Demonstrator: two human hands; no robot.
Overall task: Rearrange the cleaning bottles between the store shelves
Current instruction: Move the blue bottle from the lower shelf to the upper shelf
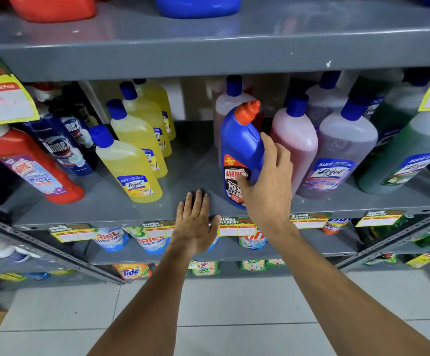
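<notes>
A blue Harpic bottle (239,145) with an orange-red cap stands near the front of the grey middle shelf (131,209). My right hand (268,181) wraps around its right side and label, thumb across the front. My left hand (196,222) lies flat, fingers spread, on the shelf's front edge just left of the bottle, holding nothing. A row of yellow Lizol bottles (129,165) runs back on the left. Pink (296,145), lilac (342,152) and green (401,155) Lizol bottles stand on the right.
A red Harpic bottle (29,165) and dark Domex bottles (62,147) fill the shelf's left end. Red (52,6) and blue (196,6) jugs sit on the shelf above. Detergent pouches (111,240) hang below. Yellow price tags (3,98) overhang the edges.
</notes>
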